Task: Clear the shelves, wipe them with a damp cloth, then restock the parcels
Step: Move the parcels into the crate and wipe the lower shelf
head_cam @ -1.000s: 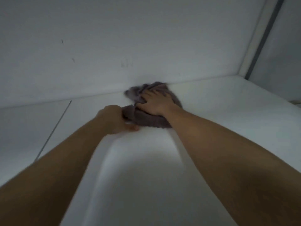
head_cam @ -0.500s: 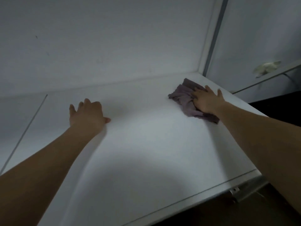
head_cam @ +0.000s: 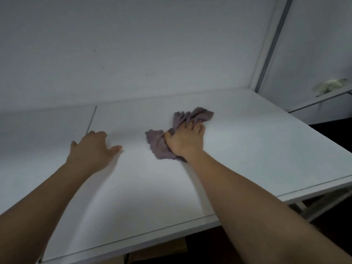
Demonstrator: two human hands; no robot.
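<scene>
Head view: right hand clutches the bunched purple cloth mid-shelf; left hand lies flat and released at nine o'clock. Risk: bunched cloth skips patches, leaving streaks; no parcels visible.

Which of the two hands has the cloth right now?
The right hand grips the bunched purple cloth on the shelf; the left hand rests flat on the shelf, holding nothing.
</scene>
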